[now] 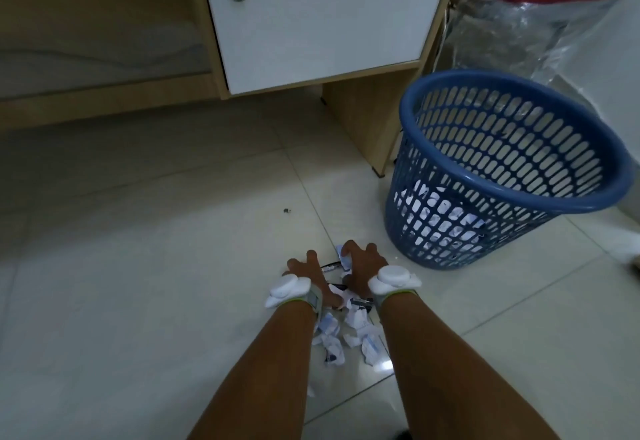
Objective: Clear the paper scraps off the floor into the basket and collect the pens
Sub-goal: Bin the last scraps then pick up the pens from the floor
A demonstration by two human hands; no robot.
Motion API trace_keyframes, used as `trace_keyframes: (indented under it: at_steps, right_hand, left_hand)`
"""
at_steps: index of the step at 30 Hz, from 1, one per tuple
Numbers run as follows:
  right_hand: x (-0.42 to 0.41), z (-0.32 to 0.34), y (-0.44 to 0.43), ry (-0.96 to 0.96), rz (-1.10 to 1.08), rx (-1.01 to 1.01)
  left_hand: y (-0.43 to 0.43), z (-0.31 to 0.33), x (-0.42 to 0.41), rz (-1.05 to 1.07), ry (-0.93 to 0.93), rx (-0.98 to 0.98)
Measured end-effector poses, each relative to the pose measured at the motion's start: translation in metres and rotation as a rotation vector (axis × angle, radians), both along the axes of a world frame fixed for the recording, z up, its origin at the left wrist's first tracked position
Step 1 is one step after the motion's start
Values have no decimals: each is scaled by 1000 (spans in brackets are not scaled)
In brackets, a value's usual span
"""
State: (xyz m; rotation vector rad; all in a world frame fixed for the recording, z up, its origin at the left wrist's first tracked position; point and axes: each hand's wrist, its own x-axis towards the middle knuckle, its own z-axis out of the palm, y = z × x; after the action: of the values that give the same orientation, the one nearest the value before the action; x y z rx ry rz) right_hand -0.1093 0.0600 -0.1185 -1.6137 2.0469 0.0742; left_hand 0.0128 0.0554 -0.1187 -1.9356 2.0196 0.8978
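Crumpled white paper scraps (349, 332) lie in a heap on the tiled floor between my forearms. My left hand (306, 273) rests flat on the floor with its fingers spread, its thumb touching the heap. My right hand (365, 265) curls around a paper scrap (344, 257) at the heap's far end. One pen (329, 268) lies between my hands, and another pen (362, 301) sits by my right wrist, partly hidden. The blue slotted basket (405, 117) stands to the right of my hands, with white scraps showing through its wall.
A wooden cabinet with a white locked door (311, 17) stands ahead, its side panel reaching the floor left of the basket. Clear plastic wrap (519, 34) and a red seat lie behind the basket. A small dark speck (286, 211) sits on the floor.
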Motion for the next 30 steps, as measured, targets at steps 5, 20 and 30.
trace_keyframes:
  at_steps: [5,20,30]
  right_hand:
    - [-3,-9,-4,0,10,-19]
    - [-13,-5,-1,-32,-148,-167]
    - [-16,25,20,-127,-250,-207]
  left_hand:
    - [-2,-4,3,-30,25,-66]
    - [-21,5,7,-19,208,-69]
    - [-10,27,10,90,347,-117]
